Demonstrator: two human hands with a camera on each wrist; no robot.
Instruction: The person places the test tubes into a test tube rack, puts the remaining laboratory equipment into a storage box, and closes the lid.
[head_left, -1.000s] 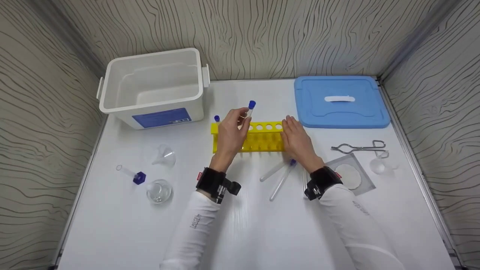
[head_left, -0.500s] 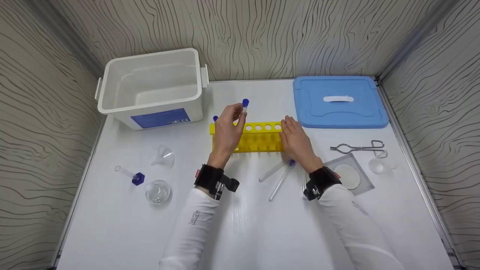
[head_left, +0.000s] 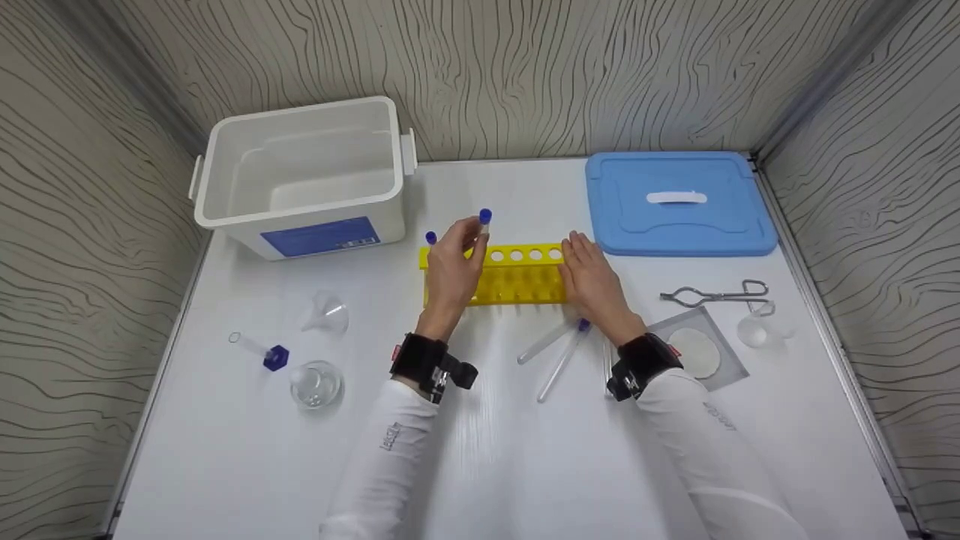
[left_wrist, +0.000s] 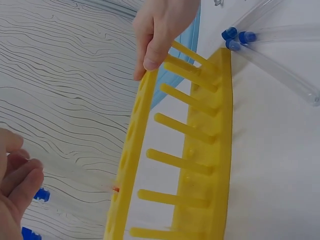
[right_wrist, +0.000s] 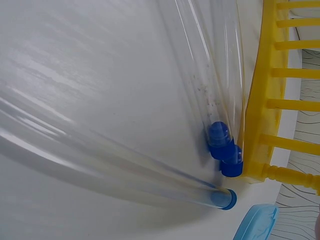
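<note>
My left hand [head_left: 451, 274] pinches a blue-capped test tube [head_left: 485, 222] near its top, above the left half of a yellow test tube rack [head_left: 517, 285]. In the left wrist view the held tube's lower end meets the rack's top bar [left_wrist: 131, 150]. Two more blue caps [left_wrist: 42, 194] show beside my left fingers; in the head view one such cap [head_left: 431, 238] stands behind the hand. My right hand [head_left: 596, 285] grips the rack's right end, thumb on the near side, fingers over the top. Several capped tubes [right_wrist: 220, 142] lie on the table before the rack.
A white bin [head_left: 330, 214] stands at back left, its blue lid [head_left: 679, 225] at back right. On the left lie a funnel [head_left: 328, 311], a flask [head_left: 316, 385] and a small cylinder with a blue base [head_left: 276, 358]. Right: metal tongs [head_left: 705, 298], gauze pad [head_left: 697, 352], small clear beaker [head_left: 757, 330].
My left hand has shifted left along the rack with the test tube, and the blue cap now sits slightly lower than half a second ago. The right hand stays on the rack's end.
</note>
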